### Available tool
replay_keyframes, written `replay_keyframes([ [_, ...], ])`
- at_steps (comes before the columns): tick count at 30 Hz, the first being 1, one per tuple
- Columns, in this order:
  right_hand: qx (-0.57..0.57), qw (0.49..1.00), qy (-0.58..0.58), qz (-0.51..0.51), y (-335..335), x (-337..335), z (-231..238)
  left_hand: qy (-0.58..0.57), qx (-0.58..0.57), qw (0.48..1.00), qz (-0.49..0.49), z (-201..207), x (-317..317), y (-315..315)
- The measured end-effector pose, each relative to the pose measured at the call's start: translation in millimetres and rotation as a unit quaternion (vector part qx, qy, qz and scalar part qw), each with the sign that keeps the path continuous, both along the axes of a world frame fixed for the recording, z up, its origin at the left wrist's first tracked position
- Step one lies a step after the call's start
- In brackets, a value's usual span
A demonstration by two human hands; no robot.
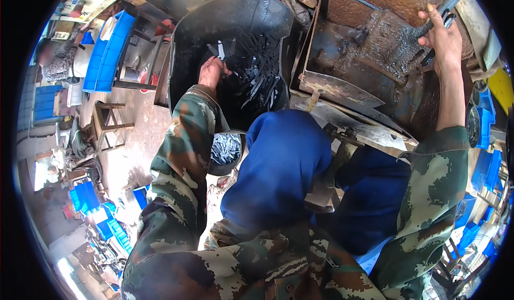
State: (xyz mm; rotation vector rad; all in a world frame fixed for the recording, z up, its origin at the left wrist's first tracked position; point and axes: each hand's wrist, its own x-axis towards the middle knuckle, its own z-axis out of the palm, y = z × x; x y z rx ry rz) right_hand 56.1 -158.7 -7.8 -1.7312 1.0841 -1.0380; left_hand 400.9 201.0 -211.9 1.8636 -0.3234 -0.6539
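Knees in blue cloth (289, 150) lie this side of the black tub (235, 13), beside a small bucket (221, 169) of silvery pieces (227, 147). Inside the tub, the left hand (213, 72) pinches a pale strip (220, 48), beside a heap of dark strips (259, 69). Right of the tub, beyond a grimy metal tray (332, 48), the right hand (448, 40) curls round a grey metal bar (451, 0). Well left of the tub are a stool (111, 106) and a blue crate (115, 53).

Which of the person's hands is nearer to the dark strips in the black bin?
Left: the left hand is in the black bin, beside the dark strips; the right hand is well to their right, outside it.
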Motion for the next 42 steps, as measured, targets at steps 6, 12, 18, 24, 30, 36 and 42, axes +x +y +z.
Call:
replay_keyframes([
  [6, 0.006, 1.0, -0.004, 0.003, -2, 0, -1, 0.175, -0.154, 0.972, -0.024, 54, -30, -10],
  [12, 0.02, 1.0, 0.005, 0.005, 6, 0, 7, 0.201, -0.228, 0.946, -0.112, 110, -59, -36],
  [18, 0.022, 1.0, -0.013, -0.002, 5, 1, 3, 0.153, -0.232, 0.94, -0.199, 160, -92, -67],
  [24, -0.009, 1.0, -0.029, -0.002, 4, 4, 2, 0.089, -0.27, 0.91, -0.3, 230, -148, -124],
  [30, -0.02, 1.0, -0.02, -0.001, 2, 5, 0, 0.135, -0.364, 0.869, -0.306, 263, -195, -203],
  [36, -0.005, 1.0, -0.006, 0.001, 2, 3, -5, 0.219, -0.367, 0.867, -0.256, 235, -228, -230],
  [42, -0.001, 1.0, -0.018, 0.0, 2, -3, 5, 0.242, -0.343, 0.875, -0.242, 217, -237, -225],
])
